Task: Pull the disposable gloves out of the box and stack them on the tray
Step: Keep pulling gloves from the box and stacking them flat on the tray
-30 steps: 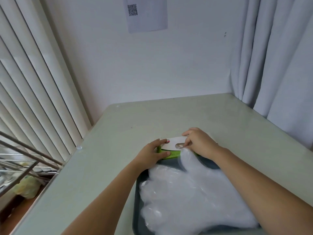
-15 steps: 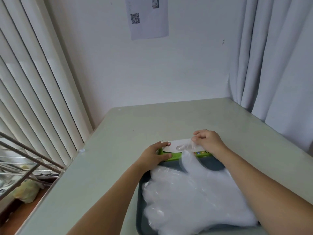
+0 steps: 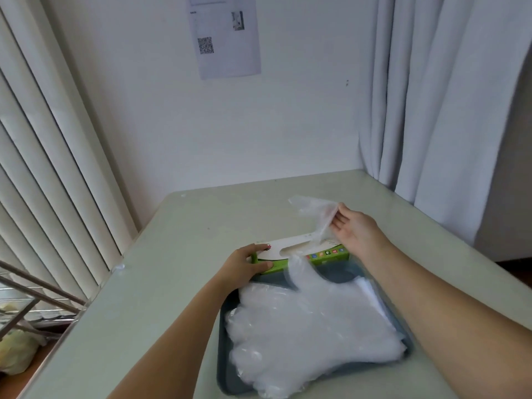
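A flat green and white glove box (image 3: pixel 299 250) lies on the table just beyond a dark tray (image 3: pixel 230 370). My left hand (image 3: pixel 244 266) presses on the box's left end. My right hand (image 3: pixel 352 228) is raised above the box's right end and pinches a clear plastic glove (image 3: pixel 316 217) that stretches up out of the slot. A pile of several clear gloves (image 3: pixel 311 329) lies in the tray, one finger of it curling up against the box.
The pale green table (image 3: pixel 172 269) fills a corner, with vertical blinds (image 3: pixel 51 168) on the left, a white wall behind and grey curtains (image 3: pixel 446 110) on the right. A paper sheet with a QR code (image 3: pixel 224 36) hangs on the wall.
My right hand has lifted up and to the right from the box's slot, drawing a glove out of it. My left hand stays on the box.
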The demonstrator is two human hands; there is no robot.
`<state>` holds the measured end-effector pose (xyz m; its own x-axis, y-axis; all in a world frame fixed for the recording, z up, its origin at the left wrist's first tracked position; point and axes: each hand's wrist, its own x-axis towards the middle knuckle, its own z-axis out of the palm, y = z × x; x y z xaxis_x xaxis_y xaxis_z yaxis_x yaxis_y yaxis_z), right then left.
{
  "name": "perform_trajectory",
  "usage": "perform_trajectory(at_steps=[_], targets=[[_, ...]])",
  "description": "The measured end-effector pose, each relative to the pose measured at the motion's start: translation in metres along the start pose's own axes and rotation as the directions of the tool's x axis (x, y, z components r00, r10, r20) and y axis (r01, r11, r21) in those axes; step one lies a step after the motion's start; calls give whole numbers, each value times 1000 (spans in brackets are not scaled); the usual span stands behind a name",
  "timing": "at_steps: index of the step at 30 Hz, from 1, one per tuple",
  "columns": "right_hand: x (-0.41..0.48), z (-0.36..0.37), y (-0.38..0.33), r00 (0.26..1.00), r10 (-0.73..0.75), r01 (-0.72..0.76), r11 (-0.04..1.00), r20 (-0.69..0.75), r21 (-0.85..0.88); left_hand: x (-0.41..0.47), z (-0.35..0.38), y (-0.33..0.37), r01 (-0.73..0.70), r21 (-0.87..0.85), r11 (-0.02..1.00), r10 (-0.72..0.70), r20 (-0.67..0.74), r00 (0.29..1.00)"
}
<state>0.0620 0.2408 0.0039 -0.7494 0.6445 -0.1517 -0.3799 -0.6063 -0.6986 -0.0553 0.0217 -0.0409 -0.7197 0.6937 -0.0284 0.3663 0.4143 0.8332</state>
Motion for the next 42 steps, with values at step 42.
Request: perform_trajectory(at_steps=[42], targets=[[-162, 24, -44, 889, 222, -11, 884, 399, -467, -146, -20, 181, -414, 637, 651, 500, 51, 864]])
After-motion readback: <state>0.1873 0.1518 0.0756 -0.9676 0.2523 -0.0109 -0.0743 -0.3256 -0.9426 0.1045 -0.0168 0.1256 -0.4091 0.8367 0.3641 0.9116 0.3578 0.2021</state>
